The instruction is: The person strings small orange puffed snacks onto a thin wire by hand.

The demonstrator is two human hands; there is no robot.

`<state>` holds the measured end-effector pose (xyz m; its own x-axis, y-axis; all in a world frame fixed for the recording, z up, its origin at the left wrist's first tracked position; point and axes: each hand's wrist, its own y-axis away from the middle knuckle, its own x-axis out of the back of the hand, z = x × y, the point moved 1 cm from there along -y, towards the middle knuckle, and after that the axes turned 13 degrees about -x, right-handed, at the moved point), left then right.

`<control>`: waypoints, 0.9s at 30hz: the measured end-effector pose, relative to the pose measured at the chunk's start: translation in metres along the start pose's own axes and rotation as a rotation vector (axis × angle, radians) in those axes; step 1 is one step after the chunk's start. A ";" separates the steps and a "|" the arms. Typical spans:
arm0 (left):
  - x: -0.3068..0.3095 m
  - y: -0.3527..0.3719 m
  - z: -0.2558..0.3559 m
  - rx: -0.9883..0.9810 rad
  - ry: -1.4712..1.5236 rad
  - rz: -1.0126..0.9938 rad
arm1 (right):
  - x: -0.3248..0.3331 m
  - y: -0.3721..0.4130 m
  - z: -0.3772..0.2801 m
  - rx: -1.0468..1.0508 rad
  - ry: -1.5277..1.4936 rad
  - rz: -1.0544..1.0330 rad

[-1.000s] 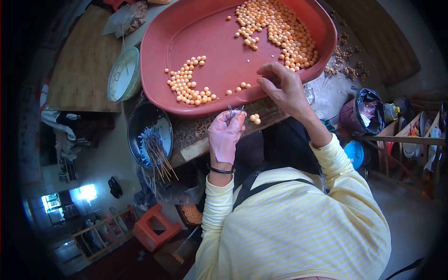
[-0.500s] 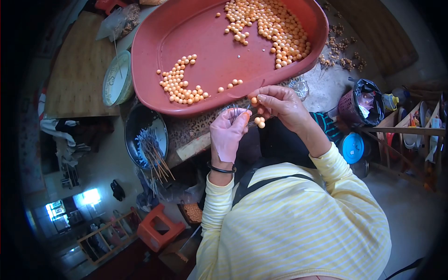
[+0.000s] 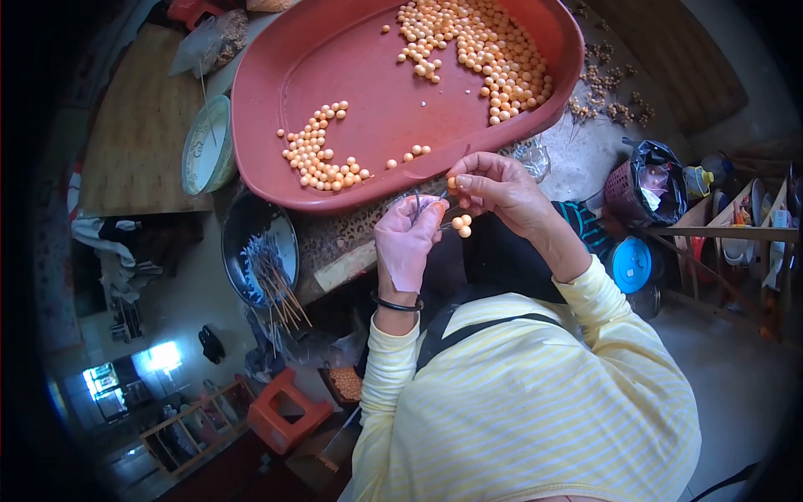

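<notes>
My left hand (image 3: 407, 238), in a pale pink glove with a black band at the wrist, pinches thin dark stems below the tub's near rim. Just to its right, my right hand (image 3: 506, 197) is bare and holds an orange bead (image 3: 452, 182) between thumb and fingertips. A small cluster of orange beads (image 3: 462, 224) hangs beside the left fingertips, on the stems. Both hands nearly touch. Above them lies the red tub (image 3: 360, 109) with loose beads (image 3: 322, 159) at its left and a larger heap (image 3: 510, 63) at its right.
At the left are a dark bowl (image 3: 288, 243) with thin sticks and a green-rimmed bowl (image 3: 209, 146). A lined pink basket (image 3: 623, 194), a blue lid (image 3: 632, 264) and a wooden rack (image 3: 728, 233) stand right. An orange stool (image 3: 315, 413) is at lower left.
The bead cluster has shifted slightly to the left and turned. My right hand has moved a little left with its bead. The tub appears slightly further left in the view.
</notes>
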<state>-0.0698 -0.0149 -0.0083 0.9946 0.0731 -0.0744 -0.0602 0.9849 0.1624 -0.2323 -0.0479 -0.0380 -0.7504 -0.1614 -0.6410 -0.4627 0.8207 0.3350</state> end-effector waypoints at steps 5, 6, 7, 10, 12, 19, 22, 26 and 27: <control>0.000 -0.001 -0.005 -0.036 -0.026 0.008 | -0.007 0.005 0.002 0.063 0.151 0.079; 0.000 -0.001 -0.005 -0.036 -0.037 0.014 | -0.008 0.006 0.002 0.072 0.188 0.093; 0.001 -0.001 -0.006 -0.036 -0.047 0.020 | -0.010 0.007 0.002 0.080 0.224 0.108; -0.001 0.000 -0.005 -0.030 -0.062 0.032 | -0.009 0.007 0.001 0.098 0.267 0.122; -0.002 0.001 -0.004 -0.018 -0.076 0.038 | -0.009 0.007 0.003 0.122 0.276 0.124; -0.001 0.001 -0.005 -0.029 -0.091 0.010 | -0.007 0.008 0.002 0.098 0.300 0.128; -0.003 0.001 -0.004 -0.036 -0.109 0.010 | -0.006 0.008 0.001 0.098 0.301 0.115; -0.002 0.001 -0.005 -0.045 -0.084 0.007 | -0.007 0.008 0.002 0.137 0.334 0.120; -0.002 0.000 -0.005 -0.047 -0.070 0.004 | -0.008 0.008 0.003 0.156 0.348 0.125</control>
<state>-0.0719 -0.0139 -0.0129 0.9977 0.0679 -0.0049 -0.0669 0.9909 0.1165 -0.2288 -0.0387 -0.0323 -0.9239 -0.2092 -0.3205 -0.3007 0.9148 0.2696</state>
